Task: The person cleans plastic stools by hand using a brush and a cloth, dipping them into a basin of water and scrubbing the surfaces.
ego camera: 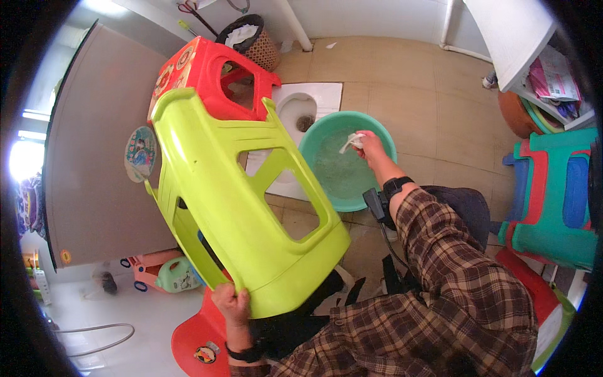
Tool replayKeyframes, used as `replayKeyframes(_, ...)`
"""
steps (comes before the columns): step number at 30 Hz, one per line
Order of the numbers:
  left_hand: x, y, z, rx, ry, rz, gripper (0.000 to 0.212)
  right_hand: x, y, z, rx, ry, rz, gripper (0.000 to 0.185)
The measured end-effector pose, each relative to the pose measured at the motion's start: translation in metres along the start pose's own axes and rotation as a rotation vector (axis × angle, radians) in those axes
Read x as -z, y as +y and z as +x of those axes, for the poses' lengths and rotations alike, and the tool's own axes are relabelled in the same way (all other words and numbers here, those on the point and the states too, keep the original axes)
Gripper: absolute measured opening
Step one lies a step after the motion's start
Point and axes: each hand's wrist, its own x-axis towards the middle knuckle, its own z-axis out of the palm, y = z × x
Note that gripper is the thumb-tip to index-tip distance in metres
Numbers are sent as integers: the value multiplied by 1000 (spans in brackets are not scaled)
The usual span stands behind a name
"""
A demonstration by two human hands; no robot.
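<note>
My left hand (232, 301) grips the edge of a lime-green plastic stool (207, 174), which lies tilted on its side before me. White cloth (352, 142) is bunched in my right hand (370, 147), held over the green plastic basin (392, 136). Cloudy water fills part of that basin. Past the lime stool, a red plastic stool (202, 70) with a printed panel leans beside it. A black strap with a small device is on my right wrist, and a dark band is on the left one.
A white squat toilet (330, 96) is set in the tiled floor by the basin. At the right are stacked plastic stools (541, 198) and a white shelf (518, 42). A woven bin (264, 52) stands at the back; a red plastic seat (198, 334) is lower left.
</note>
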Motion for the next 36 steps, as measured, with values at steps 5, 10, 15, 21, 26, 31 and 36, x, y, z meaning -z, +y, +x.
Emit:
replayKeyframes(5, -1, -11, 32, -304, -219, 140, 51, 28, -34, 21, 72, -56, 61, 23)
replayKeyframes(10, -14, -26, 50, -439, -317, 171, 49, 59, -47, 24, 33, 51, 129, 26)
replayKeyframes(15, -24, -30, 75, -496, -314, 94, 48, 74, -40, 32, -26, 38, 176, 29)
replayKeyframes(21, -19, -52, 94, -583, -439, 202, 49, 57, -19, 44, 77, -68, -422, 31)
replayKeyframes(26, -22, -74, 94, -520, -456, 222, 54, 29, 35, 28, 558, -275, -1617, 41)
replayKeyframes(31, -36, -71, 72, -303, -665, 172, 54, 24, 117, 10, 627, -648, -1821, 48)
replayKeyframes(36, -62, -70, 38, -130, -739, 105, 48, 37, 145, 18, 410, -727, -1842, 49)
